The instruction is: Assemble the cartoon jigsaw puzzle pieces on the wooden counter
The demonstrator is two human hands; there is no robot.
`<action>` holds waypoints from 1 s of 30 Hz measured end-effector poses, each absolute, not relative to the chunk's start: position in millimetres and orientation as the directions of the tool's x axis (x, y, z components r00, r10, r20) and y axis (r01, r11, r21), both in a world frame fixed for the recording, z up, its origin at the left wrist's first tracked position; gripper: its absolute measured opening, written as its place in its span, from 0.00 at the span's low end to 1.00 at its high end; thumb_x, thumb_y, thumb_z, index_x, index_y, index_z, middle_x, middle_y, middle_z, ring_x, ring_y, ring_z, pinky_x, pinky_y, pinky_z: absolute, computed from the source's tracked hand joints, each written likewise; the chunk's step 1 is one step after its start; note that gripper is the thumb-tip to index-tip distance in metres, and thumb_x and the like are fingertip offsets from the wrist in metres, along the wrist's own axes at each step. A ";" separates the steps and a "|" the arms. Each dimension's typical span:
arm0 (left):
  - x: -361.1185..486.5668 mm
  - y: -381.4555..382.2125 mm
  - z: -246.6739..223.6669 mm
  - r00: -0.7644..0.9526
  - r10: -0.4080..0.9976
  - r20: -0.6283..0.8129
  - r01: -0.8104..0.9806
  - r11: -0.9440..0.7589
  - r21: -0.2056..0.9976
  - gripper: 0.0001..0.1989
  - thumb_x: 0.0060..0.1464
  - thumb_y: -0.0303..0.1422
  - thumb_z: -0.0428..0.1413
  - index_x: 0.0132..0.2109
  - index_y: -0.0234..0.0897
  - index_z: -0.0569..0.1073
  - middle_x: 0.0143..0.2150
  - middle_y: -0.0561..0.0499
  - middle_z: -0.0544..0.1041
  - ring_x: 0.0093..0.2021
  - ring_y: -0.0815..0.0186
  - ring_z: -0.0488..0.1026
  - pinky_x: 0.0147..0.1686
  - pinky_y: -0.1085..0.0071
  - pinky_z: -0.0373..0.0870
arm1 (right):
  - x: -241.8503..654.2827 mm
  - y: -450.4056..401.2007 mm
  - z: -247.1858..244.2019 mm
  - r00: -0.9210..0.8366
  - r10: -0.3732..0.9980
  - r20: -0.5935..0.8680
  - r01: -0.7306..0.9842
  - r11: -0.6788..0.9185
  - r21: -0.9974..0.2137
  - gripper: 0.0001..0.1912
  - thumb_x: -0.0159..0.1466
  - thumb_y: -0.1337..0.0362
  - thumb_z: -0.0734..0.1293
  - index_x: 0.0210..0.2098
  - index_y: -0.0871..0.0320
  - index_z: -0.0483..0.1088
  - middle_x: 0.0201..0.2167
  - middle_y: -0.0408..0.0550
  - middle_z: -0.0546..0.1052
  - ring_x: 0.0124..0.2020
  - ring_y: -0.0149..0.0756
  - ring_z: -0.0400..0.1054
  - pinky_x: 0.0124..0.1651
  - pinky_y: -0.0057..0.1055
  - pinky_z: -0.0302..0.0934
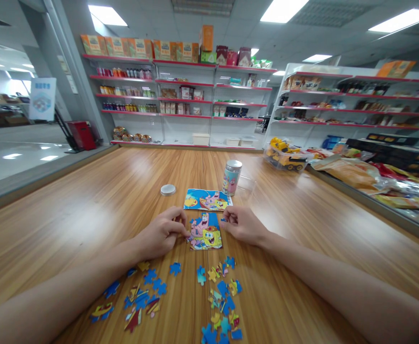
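Note:
A partly joined puzzle (205, 232) lies on the wooden table between my hands, showing a yellow and a pink cartoon figure. My left hand (168, 230) touches its left edge with bent fingers; whether a piece is under the fingertips is hard to see. At the upper right edge, my right hand (240, 224) is closed in a pinch on a small blue puzzle piece (224, 220). Just behind the puzzle lies a printed picture card (206, 199). Loose puzzle pieces (141, 296) are spread at the front left, and more loose pieces (225, 301) at the front centre.
Behind the card stands a printed can (231, 179), with a round lid (168, 189) to the left. A clear box of yellow toy trucks (287, 155) is at the back right. Packaged goods (356, 174) lie along the right side, and stocked shelves (184, 100) stand beyond the table.

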State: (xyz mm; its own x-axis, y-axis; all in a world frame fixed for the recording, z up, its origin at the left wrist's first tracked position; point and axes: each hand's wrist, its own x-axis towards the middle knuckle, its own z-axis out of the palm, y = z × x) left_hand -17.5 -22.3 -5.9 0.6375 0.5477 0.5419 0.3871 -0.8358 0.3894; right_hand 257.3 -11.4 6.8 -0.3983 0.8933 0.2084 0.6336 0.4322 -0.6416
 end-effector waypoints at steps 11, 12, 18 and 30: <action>-17.9 -21.9 -8.6 0.645 0.552 0.529 0.392 -0.833 0.390 0.18 0.53 0.18 0.47 0.35 0.38 0.80 0.39 0.46 0.70 0.39 0.63 0.69 0.37 0.66 0.67 | 243.6 -21.4 2.2 -0.517 0.829 0.214 0.570 0.520 -0.637 0.10 0.62 0.58 0.69 0.37 0.58 0.77 0.16 0.36 0.61 0.19 0.26 0.54 0.24 0.25 0.46; -18.0 -22.2 -8.0 0.647 0.549 0.528 0.389 -0.834 0.390 0.18 0.54 0.18 0.47 0.36 0.38 0.80 0.39 0.46 0.70 0.39 0.63 0.69 0.37 0.66 0.67 | 244.0 -21.1 1.8 -0.516 0.826 0.229 0.582 0.534 -0.613 0.09 0.62 0.59 0.69 0.38 0.57 0.77 0.16 0.36 0.60 0.19 0.26 0.53 0.24 0.25 0.45; -15.2 -30.4 6.8 0.739 0.450 0.502 0.323 -0.890 0.322 0.22 0.56 0.17 0.45 0.51 0.39 0.74 0.49 0.43 0.73 0.49 0.58 0.67 0.48 0.59 0.69 | 247.3 -20.8 -1.4 -0.568 0.777 0.272 0.575 0.610 -0.545 0.09 0.63 0.63 0.67 0.41 0.56 0.77 0.19 0.39 0.67 0.21 0.27 0.58 0.26 0.24 0.49; -13.1 -33.9 12.6 0.775 0.463 0.429 0.348 -0.881 0.322 0.20 0.61 0.21 0.46 0.56 0.40 0.70 0.51 0.44 0.74 0.51 0.56 0.65 0.52 0.55 0.68 | 247.6 -20.4 -1.7 -0.580 0.771 0.264 0.570 0.615 -0.544 0.09 0.63 0.61 0.67 0.37 0.57 0.78 0.23 0.43 0.73 0.23 0.29 0.62 0.27 0.24 0.53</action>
State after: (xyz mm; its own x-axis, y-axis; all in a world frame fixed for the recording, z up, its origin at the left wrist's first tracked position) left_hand -13.1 -33.9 12.6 0.7753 0.4630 0.4295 0.3477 -0.8807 0.3217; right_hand 247.6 -20.4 -1.7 -0.5800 0.7707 0.2638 0.5701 0.6154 -0.5443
